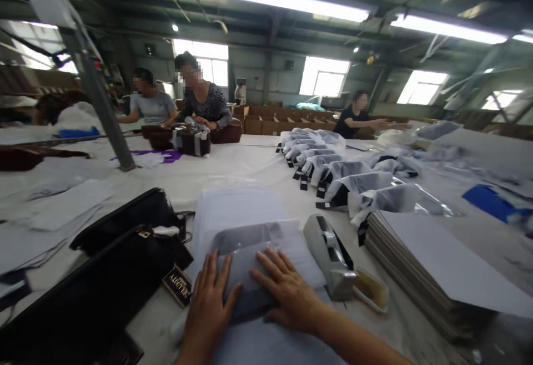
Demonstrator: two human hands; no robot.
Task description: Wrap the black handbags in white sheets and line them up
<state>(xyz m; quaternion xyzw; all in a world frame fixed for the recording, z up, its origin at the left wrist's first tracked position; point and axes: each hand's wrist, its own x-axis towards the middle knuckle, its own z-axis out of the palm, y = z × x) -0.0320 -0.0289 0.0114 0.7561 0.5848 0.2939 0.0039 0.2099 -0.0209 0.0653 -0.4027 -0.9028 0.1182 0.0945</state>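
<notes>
Both my hands lie flat with spread fingers on a dark item wrapped in translucent sheeting; what exactly is inside I cannot tell. My left hand presses on its left side, and my right hand on its right. Beneath the wrapped item is a stack of thin white sheets. Left of my hands lie black handbags, the nearer one with a black and gold tag. A tape dispenser stands just to the right.
A row of wrapped items with black tags runs back along the table. Stacked grey-white boards stand at right, near a small tray. A metal post rises at left. Several people work across the table, one handling a dark bag.
</notes>
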